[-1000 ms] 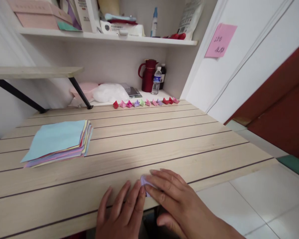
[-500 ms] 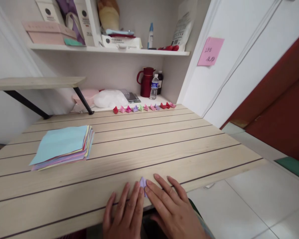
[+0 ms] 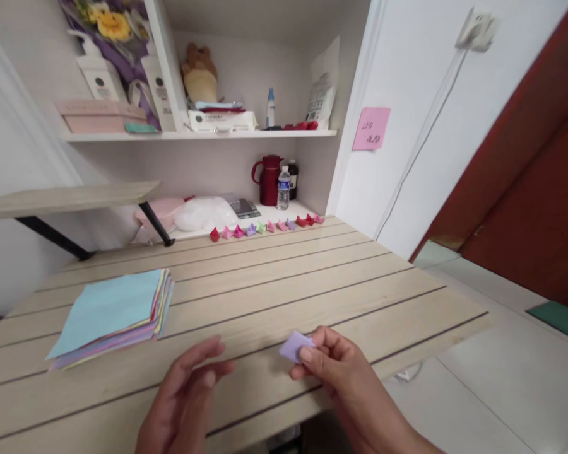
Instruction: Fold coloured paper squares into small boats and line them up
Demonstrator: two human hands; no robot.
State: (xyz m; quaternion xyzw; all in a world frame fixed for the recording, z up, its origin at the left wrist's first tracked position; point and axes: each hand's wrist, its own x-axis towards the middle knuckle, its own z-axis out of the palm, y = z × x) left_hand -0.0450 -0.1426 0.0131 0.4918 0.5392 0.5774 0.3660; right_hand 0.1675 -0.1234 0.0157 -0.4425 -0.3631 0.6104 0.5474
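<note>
A small folded piece of purple paper [image 3: 293, 346] is pinched between the thumb and fingers of my right hand [image 3: 334, 362], raised just over the table's near part. To its left, my left hand [image 3: 184, 391] hovers with thumb and fingers apart and nothing between them. A stack of coloured paper sheets [image 3: 108, 312], light blue on top, lies at the left of the table. Along the back edge stands a row of several small folded paper boats [image 3: 250, 229] in red, pink, purple and green.
The slatted wooden table [image 3: 284, 277] ends at the right above a tiled floor. A raised wooden shelf [image 3: 71, 195] on black legs stands at the back left. Behind the row are a red jug [image 3: 269, 181], a water bottle [image 3: 283, 189] and a white plastic bag [image 3: 203, 213].
Both hands were flat on the table, pressing the purple paper. My right hand has lifted it in a pinch, and my left hand has let go and moved left. The view has tilted up.
</note>
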